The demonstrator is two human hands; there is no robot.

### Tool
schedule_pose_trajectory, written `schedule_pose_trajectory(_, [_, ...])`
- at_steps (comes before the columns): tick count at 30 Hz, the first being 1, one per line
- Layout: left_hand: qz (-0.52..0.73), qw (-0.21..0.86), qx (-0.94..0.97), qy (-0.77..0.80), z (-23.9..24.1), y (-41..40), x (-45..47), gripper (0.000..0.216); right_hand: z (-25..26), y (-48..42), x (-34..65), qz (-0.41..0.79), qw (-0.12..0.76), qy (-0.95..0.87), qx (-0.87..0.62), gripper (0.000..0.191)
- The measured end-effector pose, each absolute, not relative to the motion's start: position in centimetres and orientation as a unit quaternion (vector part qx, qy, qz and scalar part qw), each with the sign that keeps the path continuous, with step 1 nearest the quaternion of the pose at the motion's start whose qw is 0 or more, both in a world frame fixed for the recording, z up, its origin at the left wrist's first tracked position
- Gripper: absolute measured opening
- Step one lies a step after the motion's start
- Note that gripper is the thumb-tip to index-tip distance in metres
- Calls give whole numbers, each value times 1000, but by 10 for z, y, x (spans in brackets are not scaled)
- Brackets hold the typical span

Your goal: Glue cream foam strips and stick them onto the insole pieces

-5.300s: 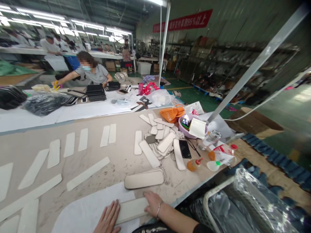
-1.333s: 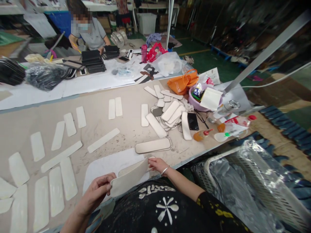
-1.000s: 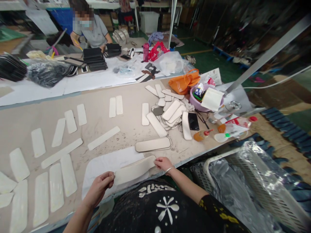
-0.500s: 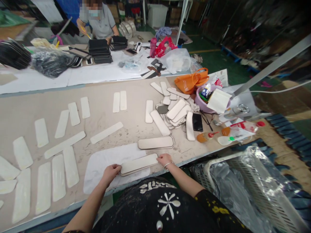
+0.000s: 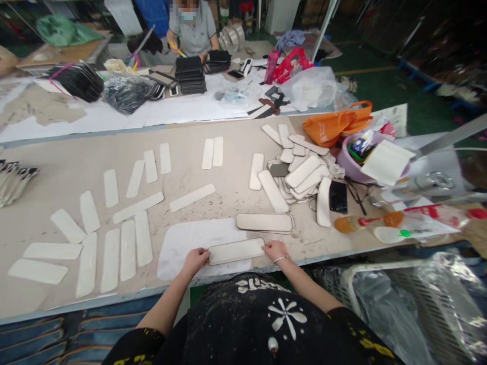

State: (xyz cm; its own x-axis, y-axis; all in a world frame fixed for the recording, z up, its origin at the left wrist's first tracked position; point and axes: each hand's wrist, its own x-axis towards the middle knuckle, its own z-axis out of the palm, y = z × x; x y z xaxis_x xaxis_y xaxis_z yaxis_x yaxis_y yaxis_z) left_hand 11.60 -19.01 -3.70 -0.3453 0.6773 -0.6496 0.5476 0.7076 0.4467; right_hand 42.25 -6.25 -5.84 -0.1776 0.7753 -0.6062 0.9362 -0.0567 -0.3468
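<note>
Both ends of a long off-white strip with rounded corners and a dark edge (image 5: 236,252) are pinched in my hands, just above a white sheet (image 5: 178,243). My left hand (image 5: 197,259) has its fingers closed on the left end. At the right end, my right hand (image 5: 276,251), with a bracelet at the wrist, grips the corner. Just beyond lies a small stack of similar dark-edged strips (image 5: 264,222). More of them form a loose pile (image 5: 304,172) to the right. Several plain white strips (image 5: 128,248) are spread over the table on the left.
Right of the pile are a black phone (image 5: 338,196), a sauce bottle (image 5: 348,223), a purple basin (image 5: 352,165) and an orange bag (image 5: 335,126). A white crate (image 5: 353,284) stands below the table's right edge. Across the table, a person (image 5: 194,30) works beside black stacks (image 5: 190,76).
The view has swung left, showing more of the table's left side. Two offset layers showed in the held piece before; now they look lined up, with a dark border all round.
</note>
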Motion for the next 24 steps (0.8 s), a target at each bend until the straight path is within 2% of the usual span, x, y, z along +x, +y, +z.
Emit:
schedule_pose_trajectory(8, [9, 373, 409, 833, -31, -184, 120, 27, -59, -62, 422, -355, 121, 686, 623, 23])
schedule_pose_trajectory(24, [-90, 338, 445, 824, -45, -174, 123, 24, -50, -61, 419, -353, 120, 677, 635, 22])
